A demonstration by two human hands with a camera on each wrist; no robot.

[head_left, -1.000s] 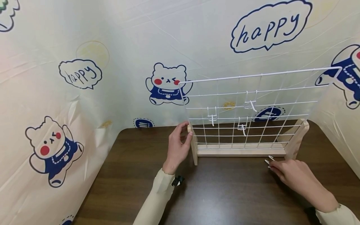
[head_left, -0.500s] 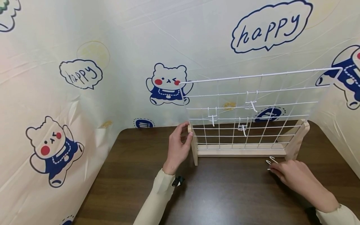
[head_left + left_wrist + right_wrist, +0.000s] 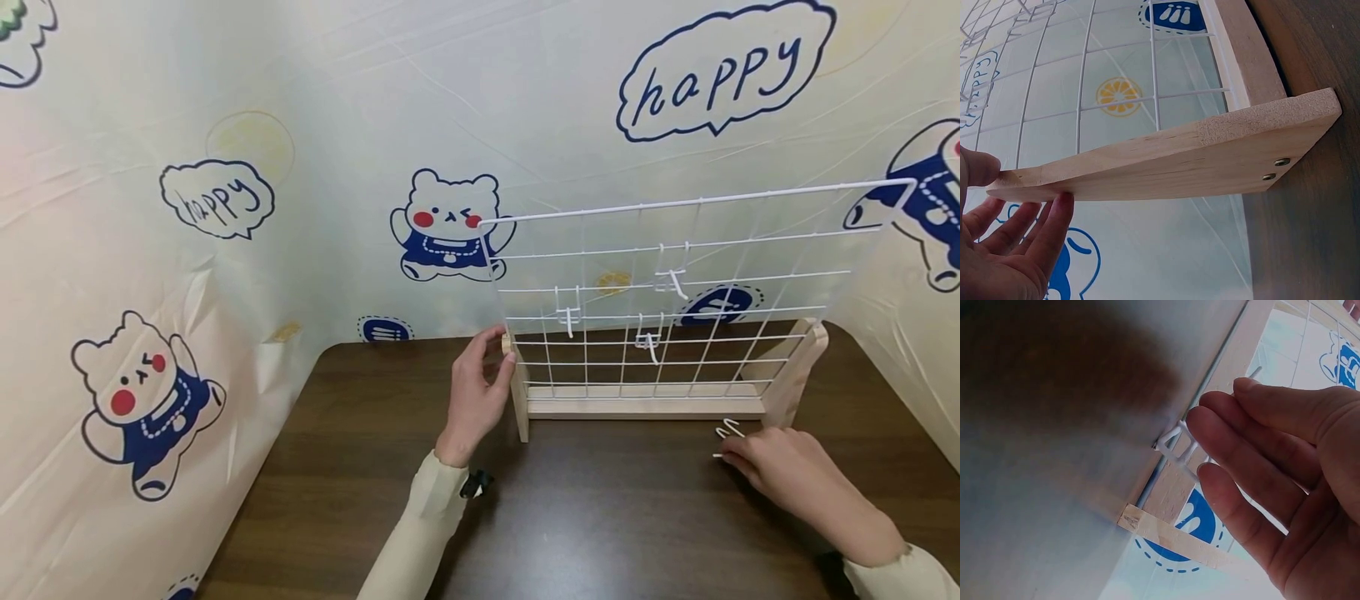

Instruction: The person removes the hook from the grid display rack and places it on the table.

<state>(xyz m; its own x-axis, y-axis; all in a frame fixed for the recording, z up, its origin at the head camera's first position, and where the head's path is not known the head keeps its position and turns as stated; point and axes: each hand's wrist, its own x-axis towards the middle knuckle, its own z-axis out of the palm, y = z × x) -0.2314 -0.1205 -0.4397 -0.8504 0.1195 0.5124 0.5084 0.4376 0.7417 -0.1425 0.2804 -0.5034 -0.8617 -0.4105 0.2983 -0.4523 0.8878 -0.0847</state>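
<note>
A white wire grid panel [image 3: 701, 201] stands upright in a pale wooden base [image 3: 645, 407]. My left hand [image 3: 474, 404] grips the top of the left wooden upright [image 3: 1166, 159], thumb on one side and fingers on the other. By the base's right front, my right hand [image 3: 798, 475] pinches a white wire hook [image 3: 727, 428] low over the table. Fingertips cover part of this hook [image 3: 1180, 464] in the right wrist view. Other white hooks hang on the grid: one at left [image 3: 568, 317], one higher [image 3: 670, 282] and one lower [image 3: 647, 341].
The dark wood-grain table [image 3: 600, 508] reaches toward me in front of the stand. Behind and at the sides hangs a pale cloth [image 3: 330, 167] with bear and "happy" prints. Two screws [image 3: 1282, 162] show on the left upright's outer face.
The hook in my right hand has turned a little, its prongs shifting slightly right and toward me. My left hand keeps its hold on the upright, and the stand looks unmoved.
</note>
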